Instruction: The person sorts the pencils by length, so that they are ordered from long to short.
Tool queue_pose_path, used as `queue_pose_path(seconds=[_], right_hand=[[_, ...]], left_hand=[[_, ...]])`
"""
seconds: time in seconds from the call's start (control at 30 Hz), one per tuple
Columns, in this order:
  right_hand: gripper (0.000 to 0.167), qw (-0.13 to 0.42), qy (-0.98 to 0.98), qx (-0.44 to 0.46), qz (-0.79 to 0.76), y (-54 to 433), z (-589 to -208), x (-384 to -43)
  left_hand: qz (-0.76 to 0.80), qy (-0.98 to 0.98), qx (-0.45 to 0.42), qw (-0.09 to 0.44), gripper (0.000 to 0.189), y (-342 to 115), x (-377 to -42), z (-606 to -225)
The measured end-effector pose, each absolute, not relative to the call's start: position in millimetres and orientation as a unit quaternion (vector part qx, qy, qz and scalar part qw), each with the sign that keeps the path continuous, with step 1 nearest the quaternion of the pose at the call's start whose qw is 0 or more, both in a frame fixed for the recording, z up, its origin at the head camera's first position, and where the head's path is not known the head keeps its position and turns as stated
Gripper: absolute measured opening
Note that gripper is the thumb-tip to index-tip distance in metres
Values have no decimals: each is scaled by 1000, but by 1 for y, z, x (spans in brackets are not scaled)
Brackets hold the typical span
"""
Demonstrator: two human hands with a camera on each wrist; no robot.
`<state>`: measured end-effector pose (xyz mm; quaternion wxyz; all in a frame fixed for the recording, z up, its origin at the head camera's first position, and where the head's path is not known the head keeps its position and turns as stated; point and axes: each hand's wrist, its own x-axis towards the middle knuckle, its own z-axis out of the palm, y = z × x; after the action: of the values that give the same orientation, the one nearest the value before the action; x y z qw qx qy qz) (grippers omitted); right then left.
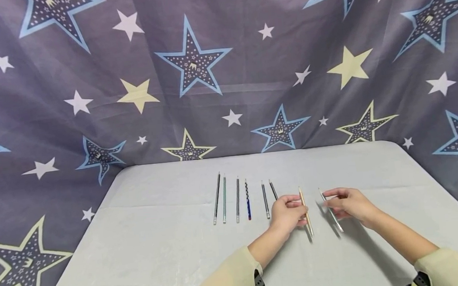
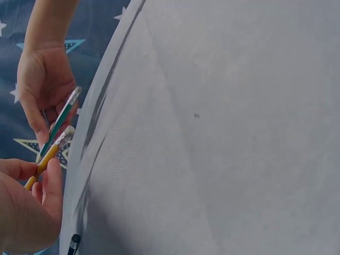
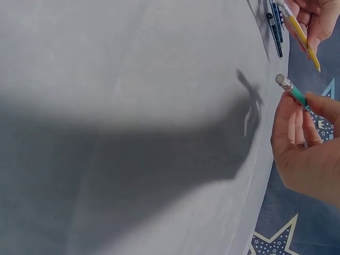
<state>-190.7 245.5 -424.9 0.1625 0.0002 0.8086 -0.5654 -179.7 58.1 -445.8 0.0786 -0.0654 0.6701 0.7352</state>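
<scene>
My left hand pinches a yellow pencil between thumb and fingers, its eraser end toward me and its tip pointing away. To the right, my right hand pinches a green pencil, tilted, also with the eraser end nearer me. Shadows below both pencils show them held just above the table. In the left wrist view the yellow pencil and green pencil appear close together with white erasers. A dark pencil lies just beyond my left hand, which hides its lower part.
A row of pencils lies on the white-covered table, left of my hands: black ones, a teal one, a blue patterned one and a dark one. A star-patterned curtain hangs behind the table.
</scene>
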Motion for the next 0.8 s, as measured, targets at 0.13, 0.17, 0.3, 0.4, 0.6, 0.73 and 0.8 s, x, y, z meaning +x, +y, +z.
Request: queue_pose_path(seconds=[0.13, 0.17, 0.3, 0.4, 0.6, 0.73, 0.8], right_hand=[[52, 162, 810, 2, -564, 247, -425, -190], [52, 162, 810, 2, -563, 247, -424, -190], [53, 161, 810, 0, -563, 248, -424, -191], [53, 159, 810, -2, -564, 248, -425, -191], [51, 155, 810, 2, -565, 245, -425, -193], [51, 155, 806, 2, -571, 243, -426, -195], [52, 156, 804, 3, -574, 243, -426, -196]], left_hand=[[737, 667, -68, 81, 29, 59, -178, -444], [738, 667, -69, 81, 29, 59, -177, -444], [741, 662, -72, 81, 29, 60, -176, -443], [742, 661, -72, 82, 30, 60, -176, -443], [741, 662, -79, 83, 31, 62, -177, -442], [738, 665, -85, 76, 30, 63, -181, -442], [735, 668, -86, 73, 30, 63, -183, -442]])
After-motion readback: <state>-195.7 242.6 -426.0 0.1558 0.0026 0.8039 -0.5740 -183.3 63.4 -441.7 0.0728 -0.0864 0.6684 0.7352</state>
